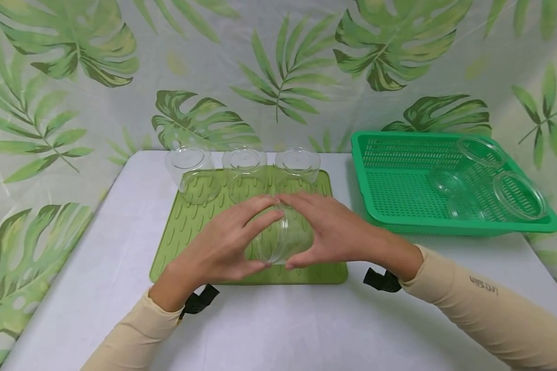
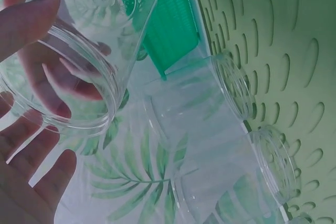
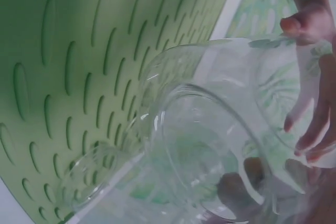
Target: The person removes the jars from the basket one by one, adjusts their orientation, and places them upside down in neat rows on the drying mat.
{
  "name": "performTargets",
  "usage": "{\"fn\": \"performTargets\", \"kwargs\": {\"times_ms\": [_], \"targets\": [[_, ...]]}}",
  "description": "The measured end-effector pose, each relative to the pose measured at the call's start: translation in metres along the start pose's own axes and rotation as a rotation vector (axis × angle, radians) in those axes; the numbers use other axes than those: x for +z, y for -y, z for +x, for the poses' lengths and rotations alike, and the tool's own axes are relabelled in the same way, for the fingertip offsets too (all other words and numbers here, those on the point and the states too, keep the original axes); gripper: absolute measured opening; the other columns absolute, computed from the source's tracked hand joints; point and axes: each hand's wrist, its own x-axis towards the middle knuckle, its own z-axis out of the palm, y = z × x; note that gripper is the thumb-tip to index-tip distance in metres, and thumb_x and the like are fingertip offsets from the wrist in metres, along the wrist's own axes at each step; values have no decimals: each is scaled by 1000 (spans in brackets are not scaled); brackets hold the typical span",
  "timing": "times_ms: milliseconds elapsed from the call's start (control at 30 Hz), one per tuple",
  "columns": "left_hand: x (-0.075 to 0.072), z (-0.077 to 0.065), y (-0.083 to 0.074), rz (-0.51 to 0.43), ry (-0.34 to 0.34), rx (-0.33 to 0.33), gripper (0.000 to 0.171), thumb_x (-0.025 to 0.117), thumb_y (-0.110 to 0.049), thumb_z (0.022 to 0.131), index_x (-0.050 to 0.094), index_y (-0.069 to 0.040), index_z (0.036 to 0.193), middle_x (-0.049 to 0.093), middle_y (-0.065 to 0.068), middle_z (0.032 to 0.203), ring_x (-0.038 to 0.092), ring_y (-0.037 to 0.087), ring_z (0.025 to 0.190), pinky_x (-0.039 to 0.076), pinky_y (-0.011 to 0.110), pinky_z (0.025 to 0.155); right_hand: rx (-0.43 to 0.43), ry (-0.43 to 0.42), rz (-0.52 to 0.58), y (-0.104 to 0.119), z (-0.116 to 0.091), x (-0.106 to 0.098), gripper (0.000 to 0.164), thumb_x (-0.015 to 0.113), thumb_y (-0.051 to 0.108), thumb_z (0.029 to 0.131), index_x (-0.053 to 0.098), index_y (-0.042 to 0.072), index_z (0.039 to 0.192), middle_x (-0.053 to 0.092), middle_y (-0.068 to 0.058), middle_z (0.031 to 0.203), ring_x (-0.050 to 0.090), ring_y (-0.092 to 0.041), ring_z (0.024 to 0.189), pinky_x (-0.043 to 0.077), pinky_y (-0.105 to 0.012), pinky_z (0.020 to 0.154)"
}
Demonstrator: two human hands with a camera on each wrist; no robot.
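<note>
Both hands hold a clear jar (image 1: pixel 299 234) on its side over the front of the green ribbed mat (image 1: pixel 185 234). The left hand (image 1: pixel 229 239) grips it around its ridged mouth, thumb below and fingers above in the head view. On the other side, the right hand (image 1: pixel 334 229) curls round the jar's body. In the left wrist view the jar's ridged rim (image 2: pixel 107 95) shows with fingers around it. Behind the hands, three clear jars stand mouth down in a row: a left one (image 1: pixel 189 159), a middle one (image 1: pixel 244 161) and a right one (image 1: pixel 298 164).
A green slotted basket (image 1: pixel 359 170) stands at the right back of the white-covered table (image 1: pixel 269 324). Clear jars (image 1: pixel 520 196) lie tilted at its right end. A leaf-print cloth (image 1: pixel 297 56) hangs behind the table.
</note>
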Motion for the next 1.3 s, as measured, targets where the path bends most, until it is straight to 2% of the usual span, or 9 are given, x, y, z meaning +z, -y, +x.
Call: {"fn": "performTargets", "kwargs": {"times_ms": [267,533,767,900,1100,1300], "targets": [[-9,-1,-1,-87,19,-35,86,89,-31,66,48,-10,139,51,10,143,55,23,129,49,37,108,-16,-33,30,0,-7,1,108,82,63,69,33,18,154,48,1,152,49,-23,139,45,-51,110],[-19,-1,0,-215,37,-60,88,89,-28,67,46,-5,141,49,13,143,51,24,132,45,36,112,-77,-101,81,0,-16,1,106,84,58,69,36,15,153,49,-3,151,50,-25,138,46,-51,109],[-23,-3,-2,-285,49,-93,91,90,-27,65,45,-3,141,47,13,144,51,24,132,48,38,109,-84,-112,174,0,-21,1,102,86,52,71,36,18,154,47,-5,153,47,-26,139,45,-53,109],[-24,-6,0,-355,50,-122,97,92,-27,63,43,-2,143,45,15,145,49,27,133,47,41,110,-97,-111,239,-2,-22,2,99,87,46,72,37,17,153,47,-7,153,52,-27,135,48,-54,106],[-24,-13,4,-476,-16,-213,102,95,-23,57,42,-1,142,46,16,143,47,27,133,48,42,109,-162,-197,339,-8,-19,4,93,90,30,70,43,10,148,54,-8,146,57,-27,129,53,-47,101],[-20,-19,9,-624,-82,-295,103,94,-11,55,41,1,143,45,19,143,45,25,135,51,39,108,-191,-280,455,-13,-21,7,87,89,18,69,45,8,143,51,-10,146,53,-24,133,51,-38,103]]}}
